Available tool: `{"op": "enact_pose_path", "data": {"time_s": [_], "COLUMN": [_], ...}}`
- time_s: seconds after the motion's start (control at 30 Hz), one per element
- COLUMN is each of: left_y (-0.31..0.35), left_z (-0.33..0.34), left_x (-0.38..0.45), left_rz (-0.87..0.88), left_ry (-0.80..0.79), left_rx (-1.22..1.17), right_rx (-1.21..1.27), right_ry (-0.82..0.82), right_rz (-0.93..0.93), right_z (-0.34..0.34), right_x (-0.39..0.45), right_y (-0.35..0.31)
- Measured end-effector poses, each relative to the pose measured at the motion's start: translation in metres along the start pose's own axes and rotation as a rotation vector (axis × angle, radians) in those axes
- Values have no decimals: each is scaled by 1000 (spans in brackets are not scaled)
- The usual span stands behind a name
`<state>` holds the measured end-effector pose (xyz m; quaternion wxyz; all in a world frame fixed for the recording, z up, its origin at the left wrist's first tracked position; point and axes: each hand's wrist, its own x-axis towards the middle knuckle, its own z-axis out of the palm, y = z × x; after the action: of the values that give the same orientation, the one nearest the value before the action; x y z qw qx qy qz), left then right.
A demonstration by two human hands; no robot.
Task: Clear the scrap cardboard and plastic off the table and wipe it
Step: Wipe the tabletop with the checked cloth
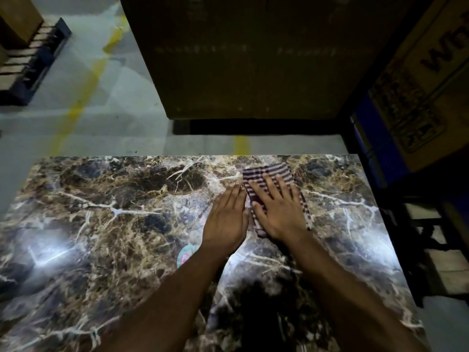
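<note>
Here the right hand (276, 207) presses flat, fingers straight and spread, on the striped cloth (272, 174) near the far right of the marble table (101, 224). Left hand (227, 217) lies flat just beside it, fingers straight and together

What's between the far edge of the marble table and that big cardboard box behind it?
In the head view, only bare grey floor with a short yellow painted mark separates the table from the cardboard box.

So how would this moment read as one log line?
stage: wiping | right hand: flat on striped cloth | left hand: flat on table
</note>
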<state>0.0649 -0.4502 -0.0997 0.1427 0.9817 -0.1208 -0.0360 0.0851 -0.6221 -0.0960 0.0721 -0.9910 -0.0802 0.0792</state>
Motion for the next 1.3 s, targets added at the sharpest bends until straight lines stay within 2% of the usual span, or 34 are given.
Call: {"op": "enact_pose_path", "data": {"time_s": [0.17,0.3,0.4,0.53,0.63,0.73,0.83,1.0,1.1,1.23,1.3], "left_y": [0,5,6,18,34,42,38,32,37,48,54], "left_z": [6,8,7,8,14,19,20,18,21,26,25], "left_x": [-40,-70,-90,-125,-151,-172,-194,-237,-256,-276,-291], "left_rz": [38,18,34,12,4,23,66,124,120,150,183], "left_ry": [-11,-18,-38,-53,-84,-85,-69,-90,-88,-98,-101], "left_rx": [3,3,2,-20,5,32,26,11,7,6,1], "right_rx": [3,21,-12,2,38,62,44,-9,14,37,24], "right_ry": [10,14,-28,-26,-25,-8,-3,1,7,13,5], "right_rz": [171,70,54,217,292,216,175,340,416,279,263], "right_z": [1,8,17,21,22,29,41,44,43,55,59], "right_x": [-29,-69,-128,-159,-158,-187,-242,-285,-277,-316,-353], "right_y": [19,-17,-10,4,-21,-51,-53,-7,-23,-70,-70]}}
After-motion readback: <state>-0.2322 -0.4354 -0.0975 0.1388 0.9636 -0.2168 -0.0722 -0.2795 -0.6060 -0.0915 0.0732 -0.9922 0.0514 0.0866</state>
